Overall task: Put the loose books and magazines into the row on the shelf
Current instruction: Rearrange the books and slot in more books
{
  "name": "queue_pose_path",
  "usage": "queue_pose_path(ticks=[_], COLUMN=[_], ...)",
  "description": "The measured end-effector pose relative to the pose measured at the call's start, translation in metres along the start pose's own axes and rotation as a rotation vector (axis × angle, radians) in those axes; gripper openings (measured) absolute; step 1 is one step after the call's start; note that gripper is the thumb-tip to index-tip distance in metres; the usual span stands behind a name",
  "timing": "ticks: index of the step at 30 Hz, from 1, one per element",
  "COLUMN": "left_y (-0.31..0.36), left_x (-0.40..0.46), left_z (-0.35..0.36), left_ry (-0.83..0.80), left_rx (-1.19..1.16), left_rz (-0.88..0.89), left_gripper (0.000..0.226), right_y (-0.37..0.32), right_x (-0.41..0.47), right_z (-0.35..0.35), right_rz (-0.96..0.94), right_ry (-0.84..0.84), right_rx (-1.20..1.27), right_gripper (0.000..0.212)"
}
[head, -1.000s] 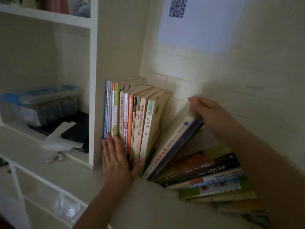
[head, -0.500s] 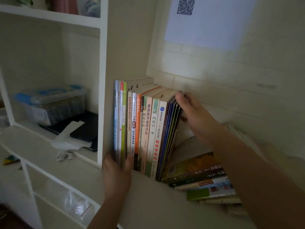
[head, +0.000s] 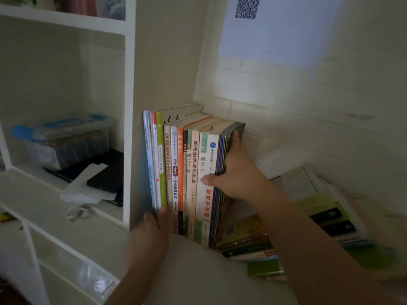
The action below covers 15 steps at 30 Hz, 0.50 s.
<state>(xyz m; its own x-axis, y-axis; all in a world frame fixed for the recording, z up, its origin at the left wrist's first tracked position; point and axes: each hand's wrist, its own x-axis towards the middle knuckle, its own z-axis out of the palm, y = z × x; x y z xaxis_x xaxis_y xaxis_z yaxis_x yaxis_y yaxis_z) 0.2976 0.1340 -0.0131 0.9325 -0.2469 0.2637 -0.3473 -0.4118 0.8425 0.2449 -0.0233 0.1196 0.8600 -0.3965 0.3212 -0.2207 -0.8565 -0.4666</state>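
Observation:
A row of upright books stands on the shelf against the white divider. At its right end are a white book with red characters and several thin dark-blue magazines. My right hand grips that end, thumb across the white spine and fingers behind the magazines. My left hand presses its fingertips against the bottoms of the leftmost thin spines. A flat pile of loose books lies right of the row, partly hidden under my right arm. More books lie further right.
A clear plastic box with a blue lid sits in the left compartment, with black flat items and white paper beside it. A sheet with a QR code hangs on the brick wall.
My right hand has stood the leaning white book and blue magazines upright against the row and slid down to mid-spine. My left hand has dropped to the bottom of the row.

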Motion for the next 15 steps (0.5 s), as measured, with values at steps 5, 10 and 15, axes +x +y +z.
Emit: queue_pose_path(ticks=[5,10,15], left_y=[-0.002,-0.008,0.044], left_x=[0.002,0.002,-0.05], left_z=[0.003,0.001,0.004], left_ry=[-0.015,0.071,0.256], left_rx=[-0.032,-0.145,-0.189], left_rz=[0.055,-0.038,0.321], left_gripper=[0.043,0.059,0.04], right_y=[0.003,-0.004,0.028], right_x=[-0.014,-0.058,-0.127], right_z=[0.002,-0.056,-0.183], right_rz=[0.002,-0.013,0.209], right_ry=[-0.02,-0.167,0.202], right_rx=[0.026,-0.029,-0.128], right_gripper=[0.102,0.079,0.047])
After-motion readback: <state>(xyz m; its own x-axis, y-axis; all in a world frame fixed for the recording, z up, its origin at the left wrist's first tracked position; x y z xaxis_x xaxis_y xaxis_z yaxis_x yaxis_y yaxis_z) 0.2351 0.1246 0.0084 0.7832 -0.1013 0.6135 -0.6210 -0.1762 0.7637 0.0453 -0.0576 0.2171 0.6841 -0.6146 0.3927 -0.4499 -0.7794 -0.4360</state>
